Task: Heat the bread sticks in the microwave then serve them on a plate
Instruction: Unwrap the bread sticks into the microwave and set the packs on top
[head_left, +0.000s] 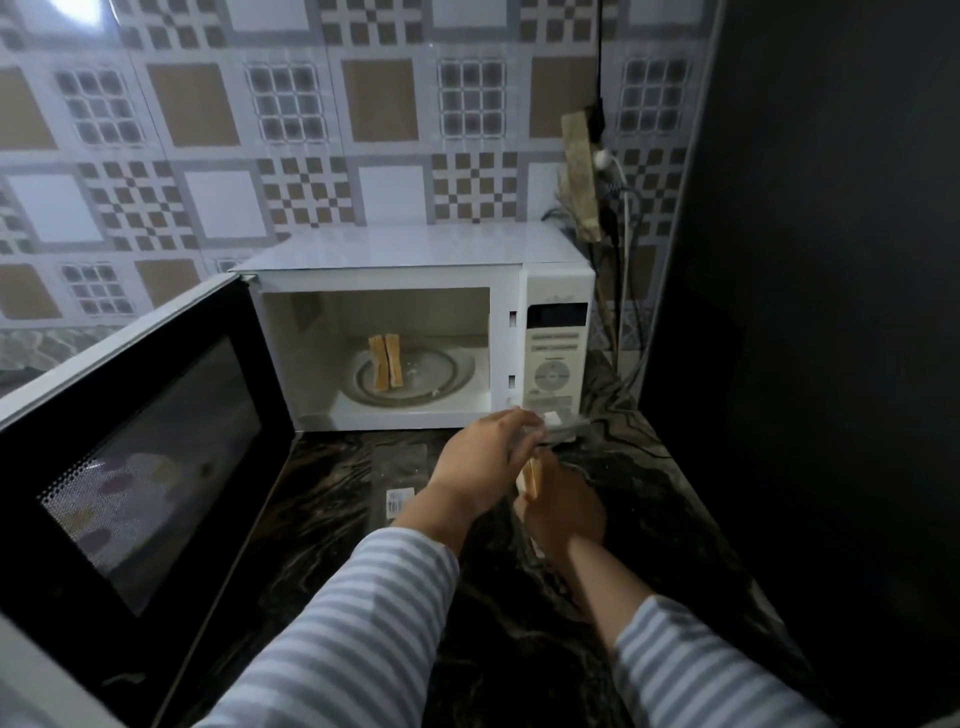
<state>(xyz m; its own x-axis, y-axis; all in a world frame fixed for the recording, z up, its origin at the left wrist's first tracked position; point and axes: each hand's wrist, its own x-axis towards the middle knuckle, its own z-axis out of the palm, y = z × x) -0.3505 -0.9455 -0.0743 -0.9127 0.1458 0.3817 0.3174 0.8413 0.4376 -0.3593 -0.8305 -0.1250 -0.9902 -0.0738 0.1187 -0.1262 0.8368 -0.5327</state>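
Microwave (415, 332) stands in the middle of the frame with its door (140, 447) swung wide open to the lower left; two bread sticks (386, 361) lie side by side on the glass turntable (447, 374) inside, well apart from both hands. Lower and to the right, the left hand (488, 457) pinches a clear plastic wrapper (558, 428) just in front of the control panel (556, 358); the right hand (563, 512), just below it, has its fingers curled round another bread stick (530, 480). The dark marble counter (337, 493) is bare between the door and the hands; a dark wall (805, 312) closes the right side.
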